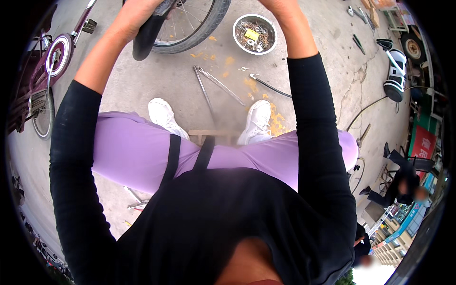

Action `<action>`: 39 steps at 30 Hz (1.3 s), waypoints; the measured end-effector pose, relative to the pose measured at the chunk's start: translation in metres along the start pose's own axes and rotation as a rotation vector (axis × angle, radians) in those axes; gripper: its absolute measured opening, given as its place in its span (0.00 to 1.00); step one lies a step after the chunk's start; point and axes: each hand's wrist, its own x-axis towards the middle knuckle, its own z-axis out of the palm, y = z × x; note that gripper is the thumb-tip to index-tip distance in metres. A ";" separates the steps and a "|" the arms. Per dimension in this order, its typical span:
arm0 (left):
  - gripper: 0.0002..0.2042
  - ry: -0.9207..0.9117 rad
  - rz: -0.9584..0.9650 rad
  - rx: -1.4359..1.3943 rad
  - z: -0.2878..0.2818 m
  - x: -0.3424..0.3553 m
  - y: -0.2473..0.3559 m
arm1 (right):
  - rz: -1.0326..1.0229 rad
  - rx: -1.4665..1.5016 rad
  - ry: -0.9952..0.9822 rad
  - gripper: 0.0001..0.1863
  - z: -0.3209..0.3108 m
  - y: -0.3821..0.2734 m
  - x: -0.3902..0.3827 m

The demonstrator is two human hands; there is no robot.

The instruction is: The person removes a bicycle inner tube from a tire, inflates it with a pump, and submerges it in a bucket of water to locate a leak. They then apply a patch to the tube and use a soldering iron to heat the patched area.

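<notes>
At the top edge my left hand (145, 5) is closed around a long black mudguard (148, 35) with a rounded lower end, beside a bicycle wheel (202, 33). Some of its fingers are hidden behind the mudguard or cut off by the picture's edge. My right hand (275, 4) reaches up past the upper edge, to the right of the wheel, so its fingers do not show. Between my arms a white-rimmed metal bowl (236, 42) holds many small nuts, washers and a yellow piece.
Two metal rods (221, 85) and a black hose (273, 89) lie on the concrete near my white shoes (258, 118). A purple bicycle (59, 57) stands at the left. On the right are a white self-balancing scooter (395, 73), scattered tools (361, 16) and a seated person (399, 183).
</notes>
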 end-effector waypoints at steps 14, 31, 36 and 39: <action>0.22 0.044 0.020 -0.368 -0.094 -0.001 0.001 | 1.781 0.230 0.392 0.08 -0.051 0.132 -0.319; 0.25 0.053 0.014 -0.233 -0.078 0.001 -0.002 | 1.317 -0.415 -0.059 0.08 0.019 0.125 -0.316; 0.25 0.092 -0.013 -0.207 -0.075 0.002 -0.003 | 1.329 -0.417 -0.075 0.08 0.012 0.125 -0.323; 0.25 0.068 -0.018 -0.229 -0.073 0.002 -0.004 | 1.212 -0.523 -0.140 0.08 0.014 0.124 -0.319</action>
